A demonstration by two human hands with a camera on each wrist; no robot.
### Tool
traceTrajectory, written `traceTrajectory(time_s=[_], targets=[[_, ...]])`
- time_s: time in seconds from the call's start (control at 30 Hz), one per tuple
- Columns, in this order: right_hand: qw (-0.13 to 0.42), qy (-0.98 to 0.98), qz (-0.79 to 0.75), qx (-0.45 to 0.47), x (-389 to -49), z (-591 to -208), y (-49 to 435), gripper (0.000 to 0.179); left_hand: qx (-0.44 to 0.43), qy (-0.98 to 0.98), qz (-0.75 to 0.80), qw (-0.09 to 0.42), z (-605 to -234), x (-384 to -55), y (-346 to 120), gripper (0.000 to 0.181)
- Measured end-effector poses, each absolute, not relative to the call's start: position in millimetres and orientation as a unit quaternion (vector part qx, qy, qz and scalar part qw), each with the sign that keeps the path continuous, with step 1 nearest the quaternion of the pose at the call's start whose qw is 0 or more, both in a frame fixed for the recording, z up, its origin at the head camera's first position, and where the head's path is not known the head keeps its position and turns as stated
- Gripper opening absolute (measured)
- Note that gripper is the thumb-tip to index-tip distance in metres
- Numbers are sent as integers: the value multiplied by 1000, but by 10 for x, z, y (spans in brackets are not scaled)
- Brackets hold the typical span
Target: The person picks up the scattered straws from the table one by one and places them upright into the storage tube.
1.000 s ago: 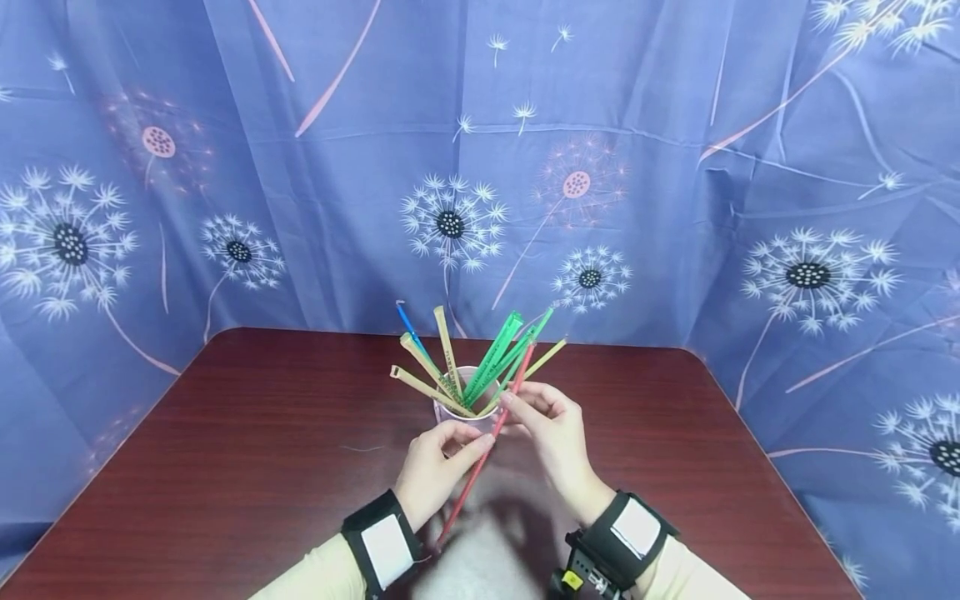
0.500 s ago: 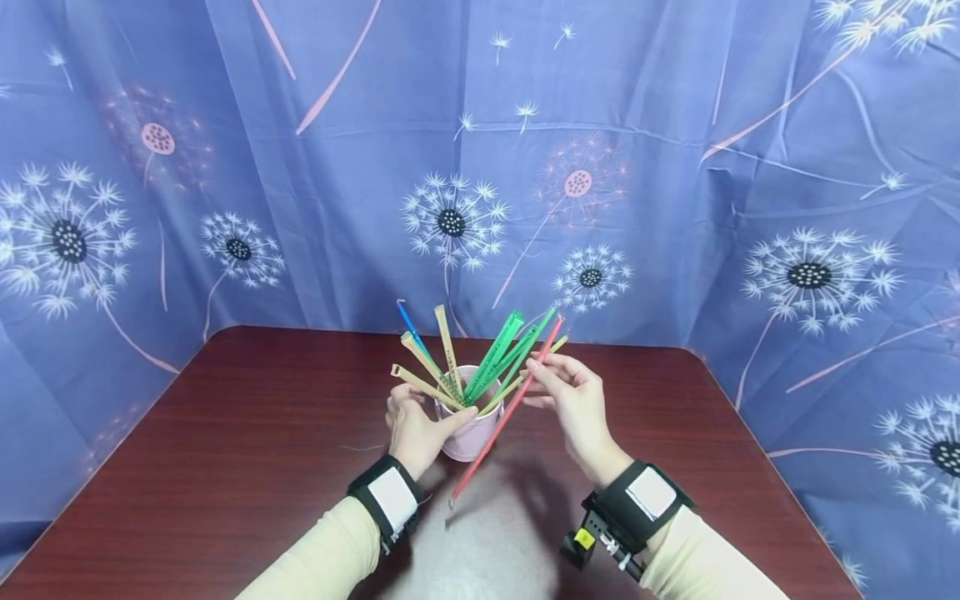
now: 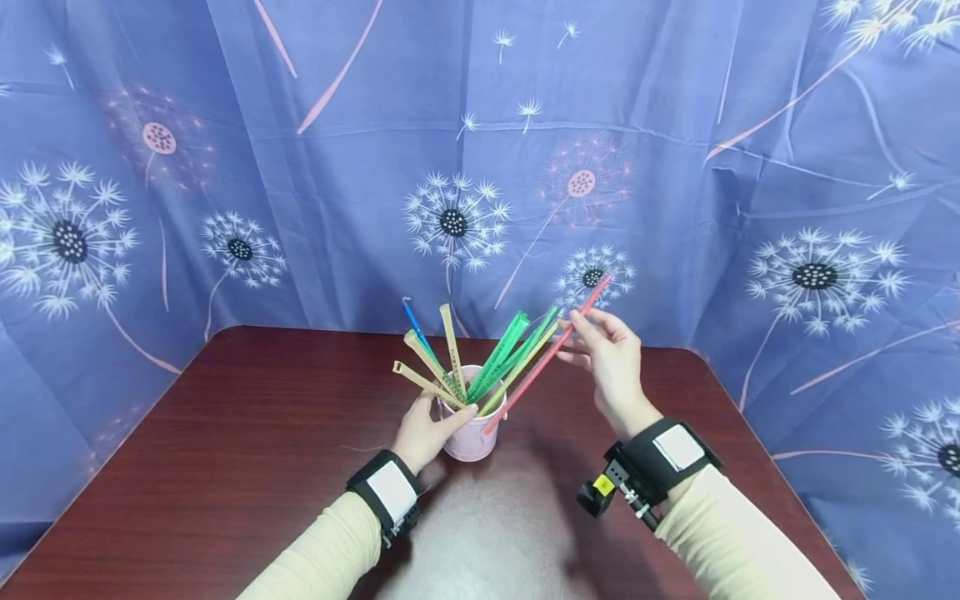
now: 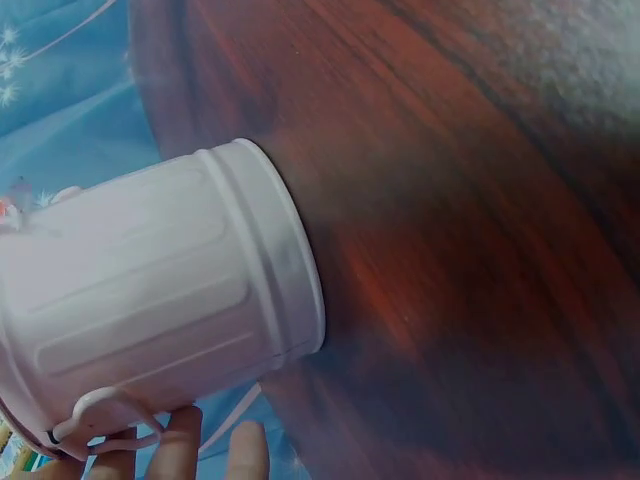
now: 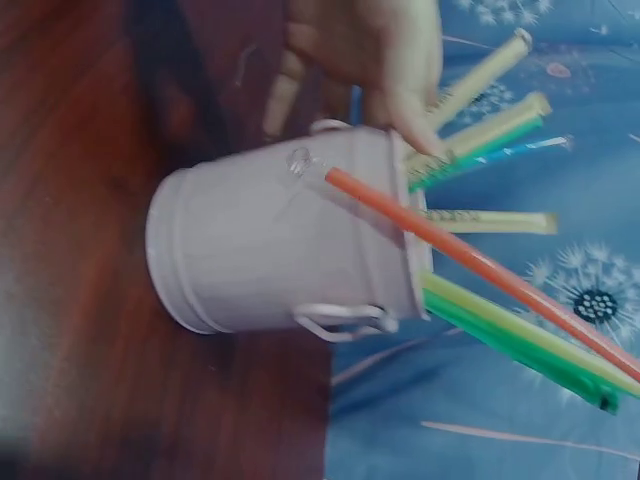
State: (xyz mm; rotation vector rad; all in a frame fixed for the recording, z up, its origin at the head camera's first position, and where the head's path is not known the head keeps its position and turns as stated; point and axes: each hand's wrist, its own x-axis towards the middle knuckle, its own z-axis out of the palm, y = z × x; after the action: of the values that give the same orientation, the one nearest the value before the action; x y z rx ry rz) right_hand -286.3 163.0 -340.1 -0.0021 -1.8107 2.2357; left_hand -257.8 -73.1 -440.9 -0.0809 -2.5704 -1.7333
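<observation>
A small pale pink bucket (image 3: 471, 440) stands upright on the table with several wrapped straws (image 3: 498, 358) fanned out of its mouth: tan, green, yellow and blue. My left hand (image 3: 426, 429) holds it at its left side, thumb at the rim and fingers near a small side handle (image 4: 108, 405). In my right hand (image 3: 611, 367) a long red straw (image 3: 542, 360) is pinched between thumb and fingers. Slanting up to the right, it overlaps the bucket's front with its lower end. Clear wrapper (image 5: 305, 165) sticks out past that end in the right wrist view.
The dark red wooden table (image 3: 247, 467) reaches back to a blue curtain (image 3: 360, 208) printed with dandelions, which also hangs along both sides. A thin pale thread (image 3: 362, 449) lies left of the bucket.
My left hand has let go of the red straw and moved to the bucket's left side. The right hand has carried the straw up and to the right, raising its lower end to the bucket.
</observation>
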Motion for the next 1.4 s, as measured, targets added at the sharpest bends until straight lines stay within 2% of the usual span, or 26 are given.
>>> traceTrajectory(time_s=[0.33,0.67,0.97,1.4], targets=[[177,-573,800,-14,-2922,-3198,1693,13,-28,-836,-547,17,-4405,-2580,-734,63],[207,-570,795,11,-2881,-3371,1539,9,-25,-836,-547,18,-4414,-2569,-735,64],[198,-591,782,24,-2849,-3617,1370,6,-21,-838,-545,17,-4411,-2574,-739,63],[138,-675,725,2,-2803,-3926,1251,17,-23,-833,-552,17,-4416,-2583,-742,61]])
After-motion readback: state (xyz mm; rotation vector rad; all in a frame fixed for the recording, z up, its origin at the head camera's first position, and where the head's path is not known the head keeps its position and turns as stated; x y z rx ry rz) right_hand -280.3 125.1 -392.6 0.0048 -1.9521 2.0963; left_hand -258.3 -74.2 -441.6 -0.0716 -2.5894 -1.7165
